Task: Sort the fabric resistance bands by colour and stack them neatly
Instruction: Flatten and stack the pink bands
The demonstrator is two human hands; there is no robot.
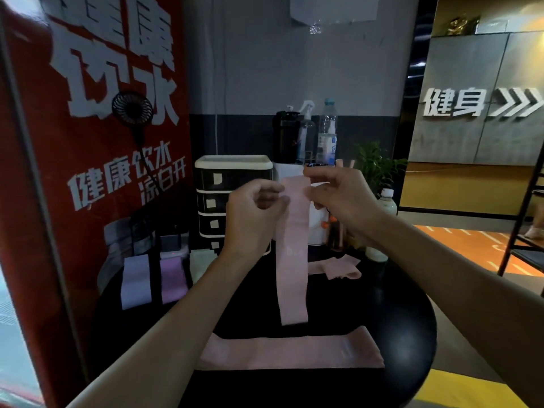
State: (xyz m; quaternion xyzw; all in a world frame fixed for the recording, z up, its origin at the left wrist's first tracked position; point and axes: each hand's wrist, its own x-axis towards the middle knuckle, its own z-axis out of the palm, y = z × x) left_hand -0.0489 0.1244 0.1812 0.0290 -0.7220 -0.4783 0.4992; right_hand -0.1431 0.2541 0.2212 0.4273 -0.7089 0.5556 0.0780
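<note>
A pink fabric band (pixel 293 260) hangs straight down above the round black table (pixel 406 313). My left hand (pixel 250 216) pinches its top left edge and my right hand (pixel 338 195) pinches its top right edge. Another pink band (pixel 291 351) lies flat across the table's near side. A crumpled pink band (pixel 338 269) lies further back on the right. At the far left lie a lavender band (pixel 136 282), a purple band (pixel 173 279) and a pale green band (pixel 200 262), side by side.
A black-and-white drawer unit (pixel 215 198) stands at the back of the table, with bottles (pixel 326 134) and a potted plant (pixel 376 166) behind it. A red banner (pixel 88 142) with a small fan (pixel 132 108) closes off the left side. A metal rack (pixel 527 225) stands at the right.
</note>
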